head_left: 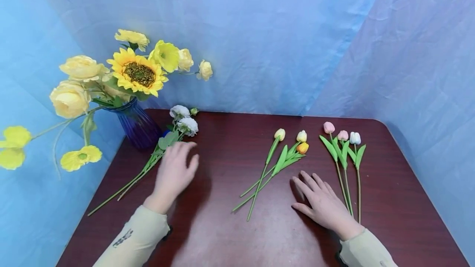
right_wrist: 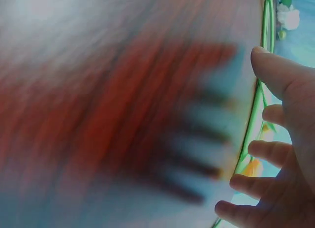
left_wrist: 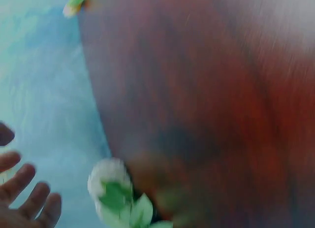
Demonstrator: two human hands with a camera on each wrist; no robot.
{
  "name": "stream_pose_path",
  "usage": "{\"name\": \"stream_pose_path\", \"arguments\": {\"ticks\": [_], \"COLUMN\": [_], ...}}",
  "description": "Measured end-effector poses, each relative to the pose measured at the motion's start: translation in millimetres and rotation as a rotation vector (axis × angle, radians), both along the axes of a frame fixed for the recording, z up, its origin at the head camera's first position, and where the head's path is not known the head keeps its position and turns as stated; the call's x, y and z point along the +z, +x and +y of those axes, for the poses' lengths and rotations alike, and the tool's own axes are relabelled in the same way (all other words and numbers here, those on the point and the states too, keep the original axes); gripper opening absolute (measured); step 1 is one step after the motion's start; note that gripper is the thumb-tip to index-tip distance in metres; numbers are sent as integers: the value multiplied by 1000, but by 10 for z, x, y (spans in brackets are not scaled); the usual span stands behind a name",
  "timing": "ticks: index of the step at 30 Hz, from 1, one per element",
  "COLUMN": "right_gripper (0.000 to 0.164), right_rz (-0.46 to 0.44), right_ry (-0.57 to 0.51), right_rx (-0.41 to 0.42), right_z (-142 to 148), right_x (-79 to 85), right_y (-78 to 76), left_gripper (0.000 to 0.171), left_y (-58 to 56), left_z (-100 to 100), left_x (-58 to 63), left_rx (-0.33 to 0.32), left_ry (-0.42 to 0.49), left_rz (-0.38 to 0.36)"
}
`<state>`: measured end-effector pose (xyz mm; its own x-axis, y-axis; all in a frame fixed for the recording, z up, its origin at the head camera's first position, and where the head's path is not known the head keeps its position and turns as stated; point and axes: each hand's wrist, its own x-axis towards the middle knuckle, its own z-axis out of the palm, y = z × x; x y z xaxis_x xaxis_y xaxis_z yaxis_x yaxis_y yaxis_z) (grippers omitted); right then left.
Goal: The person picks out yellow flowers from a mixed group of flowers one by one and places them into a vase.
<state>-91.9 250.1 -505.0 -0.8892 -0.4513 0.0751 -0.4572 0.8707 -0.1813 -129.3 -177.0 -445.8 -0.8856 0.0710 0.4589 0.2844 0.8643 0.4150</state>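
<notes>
In the head view my left hand (head_left: 173, 174) hovers over the table by some white flowers (head_left: 188, 126) on long green stems, its fingers loosely bent around nothing. The left wrist view has its fingers (left_wrist: 30, 203) spread, beside a white bloom (left_wrist: 112, 175) with green leaves. My right hand (head_left: 326, 207) is palm down and empty, fingers spread, between two groups of tulips. To its left lie pale yellow tulips (head_left: 280, 134) and an orange tulip (head_left: 303, 148), their stems crossing. On its right are pink tulips (head_left: 328, 127) and a white tulip (head_left: 355, 138).
At the table's back left stands a blue glass vase (head_left: 137, 125) holding a sunflower (head_left: 139, 73), cream roses (head_left: 70, 99) and yellow poppies (head_left: 81, 158) that reach out to the left. A blue cloth backdrop (head_left: 252, 44) surrounds the dark red table (head_left: 222, 238).
</notes>
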Motion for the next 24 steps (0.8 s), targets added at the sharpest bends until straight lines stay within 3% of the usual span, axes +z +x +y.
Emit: {"name": "stream_pose_path", "arguments": {"ticks": [6,10,13,18,24], "right_gripper": [73,72,71,67,65], "right_rz": [29,61,72,32,-55], "right_ry": [8,1,-9,5,29], "right_rx": [59,85,93,82,73], "right_z": [-137,-197,-242,-317,-362], "right_x": [-4,-33,-54,-91,-121], "right_y": [-74,-150,-212,-310,-355], "left_gripper": [41,49,54,56,52], "left_y": [174,277,333,408,446], "left_z": [408,626,744,818,785], "left_x": [-194,-304,-388,-492,-511], "left_rx": [-286,-487,-598,-666,-665], "left_ry": [-190,-306,-411,-542,-551], "left_rz": [-168,-239,-261,-245,-212]}}
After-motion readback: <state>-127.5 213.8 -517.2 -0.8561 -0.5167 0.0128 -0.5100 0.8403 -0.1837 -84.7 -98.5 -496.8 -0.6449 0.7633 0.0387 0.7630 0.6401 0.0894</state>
